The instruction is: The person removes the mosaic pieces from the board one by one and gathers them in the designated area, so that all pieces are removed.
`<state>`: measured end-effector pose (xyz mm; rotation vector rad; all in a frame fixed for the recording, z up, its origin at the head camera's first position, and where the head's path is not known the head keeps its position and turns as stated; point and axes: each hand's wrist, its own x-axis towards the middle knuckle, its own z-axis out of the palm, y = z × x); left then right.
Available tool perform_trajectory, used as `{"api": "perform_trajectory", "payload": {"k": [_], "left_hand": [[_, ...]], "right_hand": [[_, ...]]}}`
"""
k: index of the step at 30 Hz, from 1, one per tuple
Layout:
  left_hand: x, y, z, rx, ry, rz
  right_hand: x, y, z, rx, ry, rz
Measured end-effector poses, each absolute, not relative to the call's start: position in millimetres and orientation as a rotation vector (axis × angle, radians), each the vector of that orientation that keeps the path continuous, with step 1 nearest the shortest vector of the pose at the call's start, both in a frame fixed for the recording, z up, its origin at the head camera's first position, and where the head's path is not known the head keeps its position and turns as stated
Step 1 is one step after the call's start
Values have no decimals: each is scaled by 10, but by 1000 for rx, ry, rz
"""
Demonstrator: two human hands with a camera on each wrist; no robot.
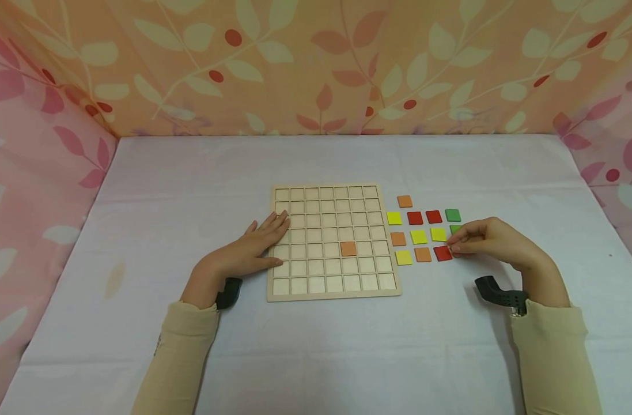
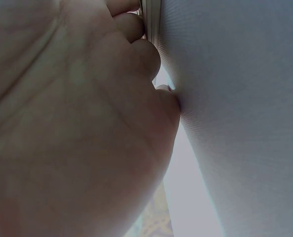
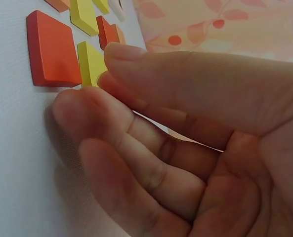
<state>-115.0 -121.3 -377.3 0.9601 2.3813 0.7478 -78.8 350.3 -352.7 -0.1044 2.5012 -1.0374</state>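
A pale wooden grid board (image 1: 333, 298) lies on the white cloth, with one orange tile (image 1: 348, 249) in a cell. My left hand (image 1: 248, 248) rests on the board's left edge, fingers spread; its palm (image 2: 77, 123) fills much of the left wrist view. Right of the board, my right hand (image 1: 494, 245) reaches in with bent fingers and thumb close together. The fingertips are beside a red tile (image 1: 442, 253), also in the right wrist view (image 3: 55, 49). They partly cover a green tile (image 1: 454, 229). Nothing shows between thumb and fingers; the innermost fingertip is partly hidden.
Loose tiles lie in rows right of the board, among them a yellow tile (image 1: 438, 234), a red tile (image 1: 415, 218), an orange tile (image 1: 405, 201) and a green tile (image 1: 453, 215). Patterned curtains (image 1: 321, 63) hang behind and beside the white-covered table (image 1: 347, 357).
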Motion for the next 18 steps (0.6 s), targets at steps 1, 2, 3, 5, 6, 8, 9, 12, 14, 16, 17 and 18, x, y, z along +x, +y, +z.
{"api": "perform_trajectory", "payload": {"k": [1,2,3,5,6,8,9,12,14,16,17,18], "left_hand": [[-1150,-1213,-3773,961,2381,747],[-1150,-1214,-3773,962,2381,746],[-1150,-1214,-3773,962,2381,745],[-1150,-1216,-3774,962,2382,742],[-1150,-1216,-3774,962,2382,741],[-1150,-1217,-3774,961,2382,743],[-1149,-1217,-3774,960,2382,743],[-1148,-1216,-3775,956,2383,748],[-1147,-1216,-3775,953,2383,749],[-1146,-1216,-3774,952,2381,751],[-1146,-1216,-3773,952,2380,753],[-1145,-1216,-3772,951,2379,753]], "right_hand": [[-787,3503,-3525,-102,2501,-1039],[-786,3503,-3523,-101,2502,-1039],[-786,3503,-3523,-101,2502,-1039],[-785,3502,-3521,-101,2503,-1041],[-787,3503,-3523,-105,2502,-1042],[-787,3502,-3524,-109,2502,-1046],[-788,3502,-3526,-112,2503,-1049],[-788,3495,-3529,-116,2504,-1059],[-788,3489,-3532,-118,2507,-1060],[-790,3483,-3535,-115,2506,-1060],[-790,3480,-3537,-113,2507,-1059],[-792,3479,-3540,-115,2506,-1057]]}}
